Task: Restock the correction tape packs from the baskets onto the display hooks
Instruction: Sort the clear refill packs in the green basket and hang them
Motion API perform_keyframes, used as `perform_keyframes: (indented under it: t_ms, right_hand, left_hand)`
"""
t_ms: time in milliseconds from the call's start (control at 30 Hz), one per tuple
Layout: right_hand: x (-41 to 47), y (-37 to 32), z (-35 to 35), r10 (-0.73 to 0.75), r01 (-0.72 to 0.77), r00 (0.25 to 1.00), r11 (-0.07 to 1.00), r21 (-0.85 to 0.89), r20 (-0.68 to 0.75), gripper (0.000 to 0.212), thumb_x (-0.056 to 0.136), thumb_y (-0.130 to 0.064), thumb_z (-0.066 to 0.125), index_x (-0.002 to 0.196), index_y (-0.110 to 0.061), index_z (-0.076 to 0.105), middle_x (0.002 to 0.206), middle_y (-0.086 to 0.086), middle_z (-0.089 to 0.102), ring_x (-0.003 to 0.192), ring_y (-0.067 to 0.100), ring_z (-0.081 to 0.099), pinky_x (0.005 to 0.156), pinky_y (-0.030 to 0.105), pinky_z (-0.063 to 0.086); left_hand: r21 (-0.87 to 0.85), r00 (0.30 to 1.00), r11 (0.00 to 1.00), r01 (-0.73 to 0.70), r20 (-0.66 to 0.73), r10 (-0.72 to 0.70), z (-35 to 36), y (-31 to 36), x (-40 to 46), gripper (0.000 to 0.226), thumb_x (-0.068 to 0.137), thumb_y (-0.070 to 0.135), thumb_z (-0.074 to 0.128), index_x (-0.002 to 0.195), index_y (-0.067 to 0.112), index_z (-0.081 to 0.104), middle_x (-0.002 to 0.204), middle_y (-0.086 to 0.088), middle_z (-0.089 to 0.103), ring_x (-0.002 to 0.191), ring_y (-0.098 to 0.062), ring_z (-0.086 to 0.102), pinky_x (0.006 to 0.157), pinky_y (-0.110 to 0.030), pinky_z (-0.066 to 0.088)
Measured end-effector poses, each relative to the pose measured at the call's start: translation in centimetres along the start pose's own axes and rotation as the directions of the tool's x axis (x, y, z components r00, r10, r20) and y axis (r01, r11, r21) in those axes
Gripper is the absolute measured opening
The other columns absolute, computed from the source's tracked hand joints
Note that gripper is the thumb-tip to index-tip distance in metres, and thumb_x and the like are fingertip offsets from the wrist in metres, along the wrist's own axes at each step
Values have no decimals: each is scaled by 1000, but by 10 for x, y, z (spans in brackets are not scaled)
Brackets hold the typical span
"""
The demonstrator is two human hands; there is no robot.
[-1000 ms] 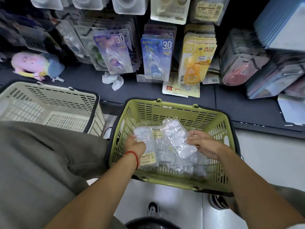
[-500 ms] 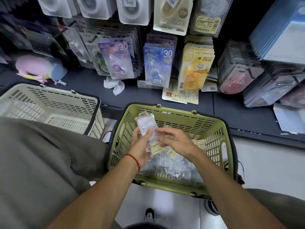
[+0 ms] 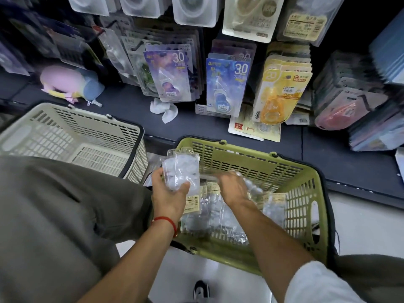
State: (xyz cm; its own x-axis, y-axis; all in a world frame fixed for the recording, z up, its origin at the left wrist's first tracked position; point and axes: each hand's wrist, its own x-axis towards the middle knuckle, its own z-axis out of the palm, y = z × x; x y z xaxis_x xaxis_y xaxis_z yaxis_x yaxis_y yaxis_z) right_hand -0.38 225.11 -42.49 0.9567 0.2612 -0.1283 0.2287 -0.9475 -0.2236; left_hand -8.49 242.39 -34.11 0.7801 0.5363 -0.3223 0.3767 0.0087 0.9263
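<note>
Spanning the background beyond both hands, a dark shelf [image 3: 131, 114] is seen, with carded packs [image 3: 226, 86] hung on hooks above it. Under the hands a green basket [image 3: 306, 193] is set on the floor, and a beige basket [image 3: 72, 136] is placed to the left of the left hand. Loose clear correction tape packs [image 3: 218, 217] are heaped in the green basket. A small stack of packs [image 3: 181, 171] is gripped upright by the left hand [image 3: 168, 196]. The right hand [image 3: 234, 189], blurred, is reached into the heap; its grip cannot be told.
</note>
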Motion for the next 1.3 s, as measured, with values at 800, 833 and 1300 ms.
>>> perform_keyframes:
  t_ms: [800, 833, 1300]
  right_hand:
    - [-62, 27, -41, 239, -251, 967, 813, 526, 92, 26, 104, -27, 64, 128, -18, 71, 126, 3, 72, 107, 20, 69, 96, 47, 57]
    - [-58, 28, -34, 168, -212, 975, 904, 372, 146, 35, 104, -26, 64, 139, -20, 64, 142, 4, 64, 124, 24, 63, 107, 45, 51]
    - [-45, 89, -44, 75, -277, 840, 911, 306, 537, 46, 84, -27, 88, 122, -24, 61, 143, 5, 56, 123, 25, 58, 89, 34, 53]
  left_hand:
    - [-185, 987, 970, 155, 75, -144, 31, -16, -18, 76, 81, 9, 88, 130, 35, 38, 123, 6, 61, 97, -6, 68, 74, -28, 59]
    - [-187, 992, 975, 120, 51, -113, 27, -14, -15, 74, 81, 5, 87, 129, 34, 39, 123, 5, 63, 97, -5, 70, 72, -25, 59]
    - [-206, 985, 964, 169, 6, -172, 53, 6, -1, 60, 83, 7, 80, 125, 31, 45, 119, -7, 71, 89, -24, 77, 72, -42, 64]
